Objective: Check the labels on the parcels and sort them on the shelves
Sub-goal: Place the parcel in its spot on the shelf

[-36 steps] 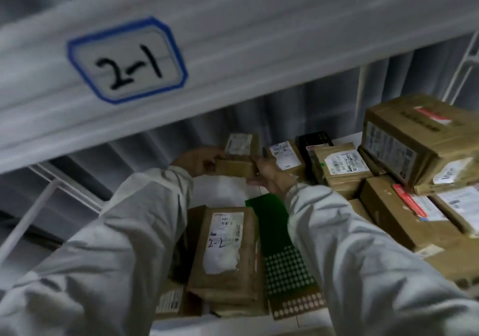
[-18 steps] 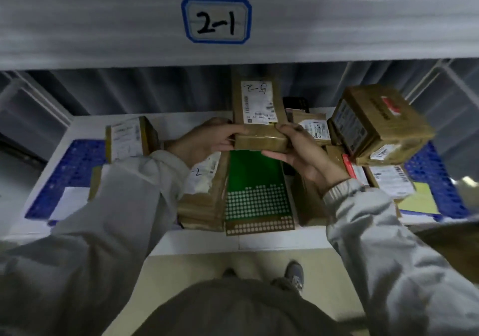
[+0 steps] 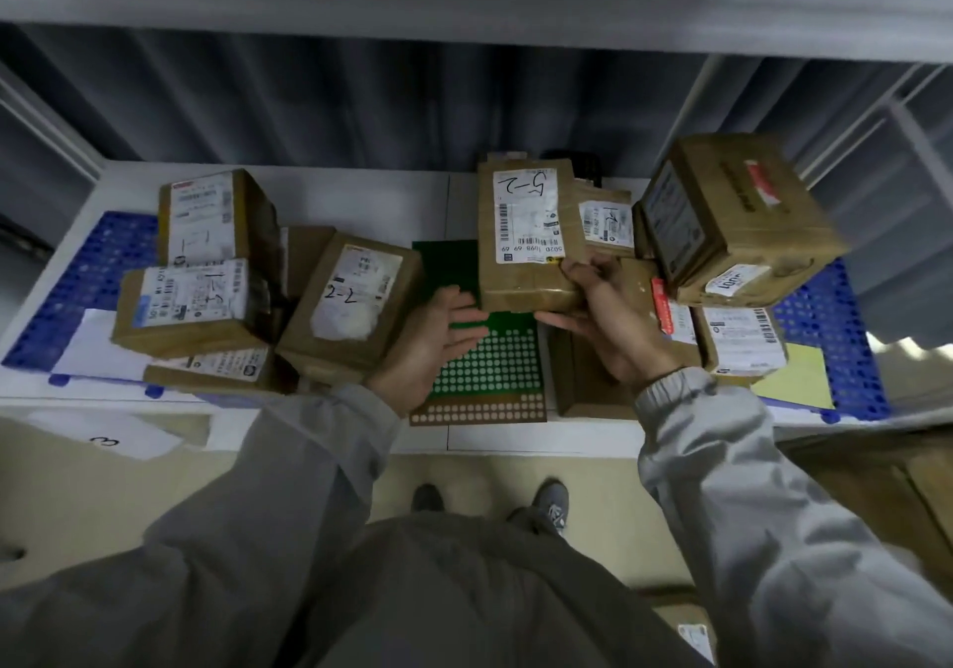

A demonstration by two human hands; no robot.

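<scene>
Just right of the frame's centre, the right hand (image 3: 613, 322) grips the near end of a brown parcel (image 3: 526, 239), thumb on top and fingers curled underneath; its white label, handwritten with what looks like 5-2 seen upside down, faces up. The left hand (image 3: 430, 342) sits just left of it with palm up and fingers loosely spread, holding nothing, its fingertips near the parcel's lower left corner. Both hands hover over a green sheet (image 3: 490, 358) dotted with pale circles, lying on a white shelf (image 3: 361, 203). Left of centre lies a parcel marked 2-2 (image 3: 350, 301), with more labelled parcels stacked further left. At the right, a large box (image 3: 732, 219) tilts atop other parcels. Blue perforated mats (image 3: 103, 275) lie at both shelf ends
</scene>
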